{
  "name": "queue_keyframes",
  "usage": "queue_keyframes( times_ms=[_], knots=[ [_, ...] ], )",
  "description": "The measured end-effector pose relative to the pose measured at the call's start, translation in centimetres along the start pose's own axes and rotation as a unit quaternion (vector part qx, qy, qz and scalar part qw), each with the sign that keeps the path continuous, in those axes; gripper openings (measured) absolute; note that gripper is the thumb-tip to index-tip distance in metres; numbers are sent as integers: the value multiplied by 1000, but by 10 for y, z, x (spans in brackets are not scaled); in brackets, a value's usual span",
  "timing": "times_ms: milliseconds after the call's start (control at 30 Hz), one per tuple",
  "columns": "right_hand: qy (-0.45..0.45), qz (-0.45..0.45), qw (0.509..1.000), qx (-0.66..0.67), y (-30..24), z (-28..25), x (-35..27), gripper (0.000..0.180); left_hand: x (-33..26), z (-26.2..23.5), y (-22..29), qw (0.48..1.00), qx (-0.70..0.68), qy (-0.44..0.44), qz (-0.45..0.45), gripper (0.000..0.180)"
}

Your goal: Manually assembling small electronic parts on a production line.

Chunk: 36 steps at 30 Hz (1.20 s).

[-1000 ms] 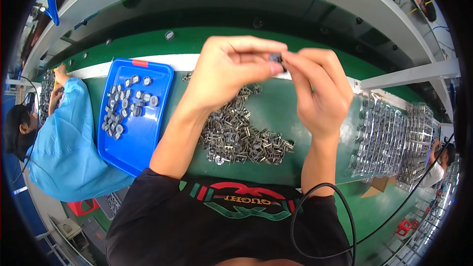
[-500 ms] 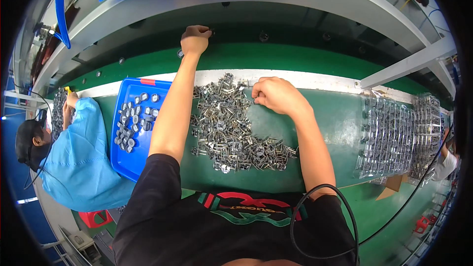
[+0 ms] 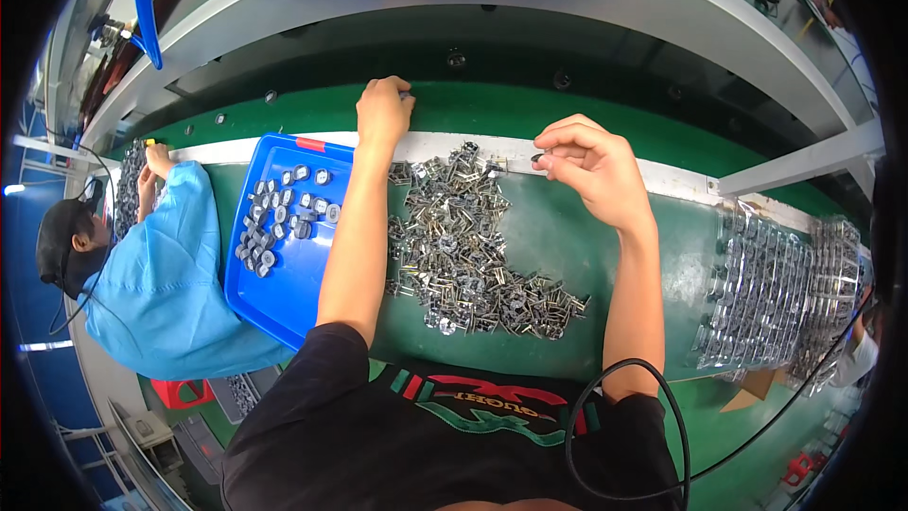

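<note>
My left hand (image 3: 385,112) reaches over the green belt, its fingers closed round a small grey part that shows only at the fingertips. My right hand (image 3: 591,166) is raised above the white rail, thumb and fingers pinching a small dark piece (image 3: 537,158); its kind is too small to make out. Between my forearms a heap of small metal parts with thin pins (image 3: 463,246) spreads over the green tabletop (image 3: 558,246). Beside my left forearm stands a blue tray (image 3: 301,308) holding several round grey capped parts (image 3: 281,213).
Several small round parts (image 3: 457,59) sit spaced along the belt (image 3: 492,104) beyond the white rail (image 3: 676,180). Clear plastic trays of parts (image 3: 757,284) are stacked at right. A person in blue (image 3: 170,274) works at left. A black cable (image 3: 676,416) loops past my right arm.
My left hand has drawn back a little toward me over the belt. My right hand has risen from beside the heap, moving right and away, with a dark piece now visible. The view has shifted slightly.
</note>
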State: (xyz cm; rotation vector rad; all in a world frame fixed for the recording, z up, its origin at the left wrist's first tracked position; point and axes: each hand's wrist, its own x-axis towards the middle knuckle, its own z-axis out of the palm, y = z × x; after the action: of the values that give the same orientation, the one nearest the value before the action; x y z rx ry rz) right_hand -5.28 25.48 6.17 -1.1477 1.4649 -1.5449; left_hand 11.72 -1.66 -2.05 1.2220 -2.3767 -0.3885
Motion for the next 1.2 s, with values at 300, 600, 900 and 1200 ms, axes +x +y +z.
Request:
queue_keyframes(
  times_ms=[300, 600, 900, 1200],
  knots=[
    [122, 9, 985, 123, -30, 18, -8, 24, -62, -79, 125, 949, -267, 37, 166, 31],
    [150, -158, 976, 26, -45, 24, -17, 32, -87, -102, 148, 818, -553, -129, 95, 31],
    [187, -225, 956, 10, -63, 25, -31, 21, -92, -112, 154, 622, -731, -282, 7, 38],
    [233, -225, 942, -88, -73, 36, -38, 17, -100, -103, 157, 627, -737, -247, 48, 42]
  ],
)
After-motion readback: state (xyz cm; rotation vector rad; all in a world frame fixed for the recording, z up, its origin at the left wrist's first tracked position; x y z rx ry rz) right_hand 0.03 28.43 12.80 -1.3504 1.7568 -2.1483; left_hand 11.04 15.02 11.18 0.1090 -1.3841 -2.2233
